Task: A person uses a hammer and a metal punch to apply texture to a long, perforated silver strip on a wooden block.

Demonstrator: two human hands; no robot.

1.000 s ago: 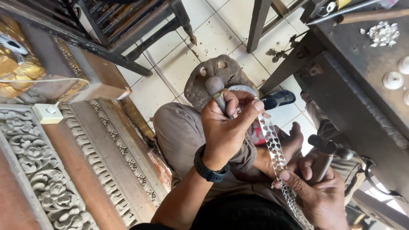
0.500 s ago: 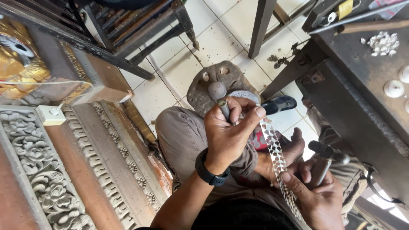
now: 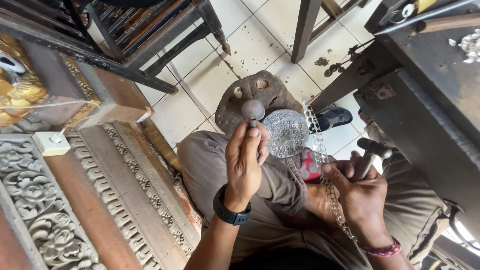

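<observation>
Since the earlier frame the left hand point(image 3: 245, 165) had turned, so that the round perforated metal disc point(image 3: 286, 133) now faced the camera flat, and the dome-headed punch point(image 3: 253, 110) stood clear above the thumb. The fingers point(image 3: 250, 145) of that hand were closed around the punch's shaft and pinched the disc's left edge at the same time; a black wristband point(image 3: 231, 212) sat below on the wrist. The disc hung in the air above the person's lap, in front of a rough brown stone block point(image 3: 250, 92) that lay on the tiled floor point(image 3: 250, 45).

The right hand point(image 3: 360, 195) rested lower, at the right knee, its fingers point(image 3: 345, 172) wrapped shut around the handle of a small hammer point(image 3: 372, 150) whose head pointed up and right. A strip of pierced silver metal point(image 3: 322, 165) ran from the disc's right edge down under that hand's thumb and on toward the wrist. A woven bracelet point(image 3: 382, 248) circled that wrist.

A dark metal bench point(image 3: 425, 85) stood on the right, with small pale pieces point(image 3: 470, 45) on its top. Carved wooden mouldings point(image 3: 35, 200) lay to the left, beside a white plug socket point(image 3: 50, 142).
</observation>
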